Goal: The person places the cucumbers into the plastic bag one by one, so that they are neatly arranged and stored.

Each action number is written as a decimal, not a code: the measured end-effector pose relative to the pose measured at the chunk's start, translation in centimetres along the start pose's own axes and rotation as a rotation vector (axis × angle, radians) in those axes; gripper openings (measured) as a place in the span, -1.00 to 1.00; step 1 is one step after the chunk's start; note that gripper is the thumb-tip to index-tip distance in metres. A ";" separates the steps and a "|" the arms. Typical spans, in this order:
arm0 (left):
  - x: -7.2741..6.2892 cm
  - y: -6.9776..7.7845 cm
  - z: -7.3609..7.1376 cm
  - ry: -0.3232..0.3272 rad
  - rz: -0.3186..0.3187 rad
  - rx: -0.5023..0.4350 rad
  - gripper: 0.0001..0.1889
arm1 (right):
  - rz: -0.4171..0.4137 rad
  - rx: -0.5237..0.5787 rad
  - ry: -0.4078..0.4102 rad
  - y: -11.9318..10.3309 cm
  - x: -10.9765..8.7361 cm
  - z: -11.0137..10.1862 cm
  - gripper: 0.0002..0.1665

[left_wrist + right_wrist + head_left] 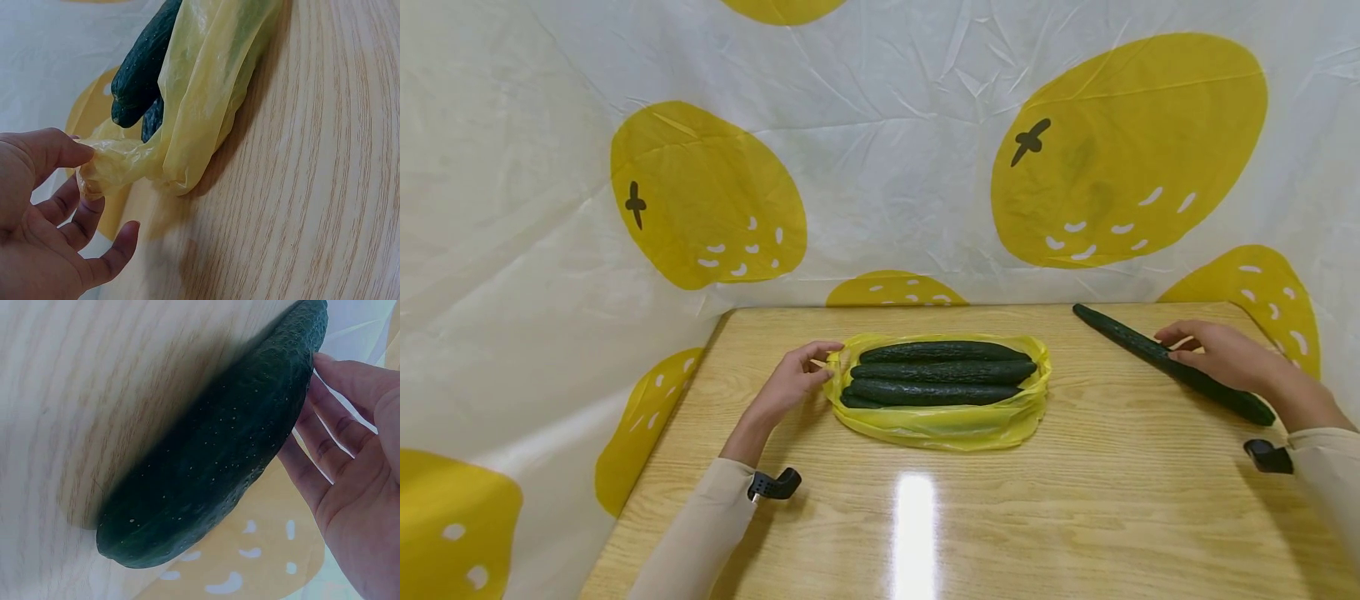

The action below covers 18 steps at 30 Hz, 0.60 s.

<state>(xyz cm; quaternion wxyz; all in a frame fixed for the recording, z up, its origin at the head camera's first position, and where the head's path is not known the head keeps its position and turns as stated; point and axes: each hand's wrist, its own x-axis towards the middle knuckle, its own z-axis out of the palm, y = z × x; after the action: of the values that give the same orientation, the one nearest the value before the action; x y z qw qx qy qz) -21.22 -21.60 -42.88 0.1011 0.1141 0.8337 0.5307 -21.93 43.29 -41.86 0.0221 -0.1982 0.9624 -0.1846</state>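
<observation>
In the head view, a thin yellow plastic bag (955, 427) lies on the table, its mouth spread around several dark green cucumbers (940, 372) side by side. My left hand (790, 383) pinches the bag's left end; in the left wrist view, thumb and forefinger hold the gathered plastic (112, 165) just below the cucumber tips. A single long cucumber (1120, 333) lies slantwise at the right. My right hand (1232, 358) grips it around its middle, with the thumb against its side in the right wrist view and the other fingers partly hidden behind it.
The wooden table (1075, 517) runs back to a white cloth (887, 192) printed with yellow fruit, which hangs behind and at the sides. Each wrist wears a black strap device (775, 483). A bright reflection lies on the tabletop at the front.
</observation>
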 end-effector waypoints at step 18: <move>0.1 -0.3 0.0 -0.004 0.005 0.001 -0.55 | 0.043 0.007 -0.036 -0.1 0.2 0.1 -0.67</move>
<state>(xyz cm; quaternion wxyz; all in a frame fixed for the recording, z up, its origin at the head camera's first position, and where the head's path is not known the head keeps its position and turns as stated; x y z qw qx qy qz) -21.31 -21.70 -43.15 0.1013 0.1171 0.8336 0.5303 -22.03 43.08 -41.88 0.0443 -0.1805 0.9652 -0.1841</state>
